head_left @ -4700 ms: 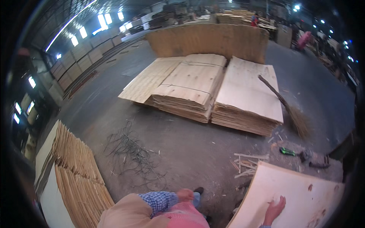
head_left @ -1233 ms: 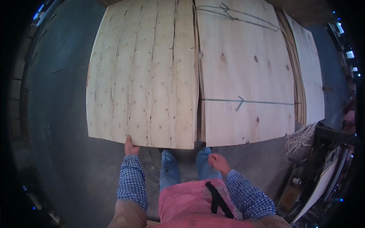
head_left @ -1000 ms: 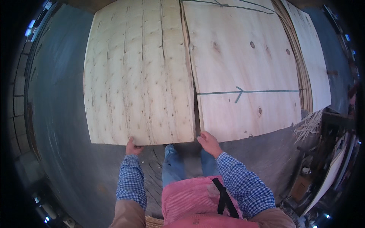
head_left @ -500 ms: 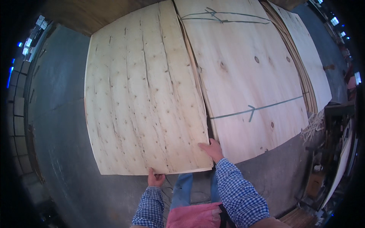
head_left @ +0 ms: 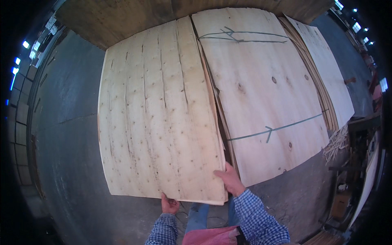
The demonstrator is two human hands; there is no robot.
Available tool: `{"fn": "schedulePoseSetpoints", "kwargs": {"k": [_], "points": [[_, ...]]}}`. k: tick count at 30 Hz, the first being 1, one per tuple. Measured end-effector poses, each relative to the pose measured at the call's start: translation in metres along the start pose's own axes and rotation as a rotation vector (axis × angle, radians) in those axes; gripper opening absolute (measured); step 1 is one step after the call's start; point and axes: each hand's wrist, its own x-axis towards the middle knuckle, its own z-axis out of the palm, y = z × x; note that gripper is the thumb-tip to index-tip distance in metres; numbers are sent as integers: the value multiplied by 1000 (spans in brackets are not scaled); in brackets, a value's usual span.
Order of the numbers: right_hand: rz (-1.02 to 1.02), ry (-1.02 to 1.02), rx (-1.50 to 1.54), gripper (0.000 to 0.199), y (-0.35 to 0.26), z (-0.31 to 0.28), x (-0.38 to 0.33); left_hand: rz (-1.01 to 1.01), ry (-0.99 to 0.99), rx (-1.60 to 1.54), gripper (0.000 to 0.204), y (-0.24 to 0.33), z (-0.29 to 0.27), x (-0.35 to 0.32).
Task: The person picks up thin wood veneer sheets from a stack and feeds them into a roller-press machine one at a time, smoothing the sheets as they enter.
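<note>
A large pale veneer sheet (head_left: 157, 118), with dark knots and long cracks, lies in front of me on the left. My left hand (head_left: 169, 204) pinches its near edge, thumb on top and fingers curled below. My right hand (head_left: 232, 179) grips the right edge by the near corner, its thumb lying on the face. Part of its fingers is hidden beside the sheet. What lies beneath the sheet is mostly covered. Just right of it, across a narrow dark gap, is a stack topped by a smoother veneer sheet (head_left: 261, 98) with green marked lines.
A brown wooden panel (head_left: 163, 16) stands along the far edge. More stacked sheets (head_left: 335, 81) lie at the right, with a pile of thin wood strips (head_left: 337, 143) near their corner. Grey concrete floor (head_left: 65, 122) runs along the left. A dark rack (head_left: 347, 179) stands at lower right.
The view has shifted, so the sheets and the wooden panel appear lower. Both hands keep their hold on the knotty sheet, and its near edge sits closer to me.
</note>
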Motion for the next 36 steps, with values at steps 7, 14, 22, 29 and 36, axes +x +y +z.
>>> {"fn": "schedulePoseSetpoints", "kwargs": {"k": [7,14,22,29,36], "points": [[-84,-99,-29,45,-42,62,-46,132,-433,-124,69,-2,32,-38],[13,15,-68,43,-23,2,-6,64,-294,-114,60,-11,42,-30],[-5,-187,-23,42,-14,-49,17,330,-258,-35,60,-17,57,-59],[46,-229,-34,45,-29,-131,-80,232,-253,-202,57,-148,26,-143],[275,-153,-145,55,37,-281,-212,20,-428,-436,64,-365,-96,-185]]}}
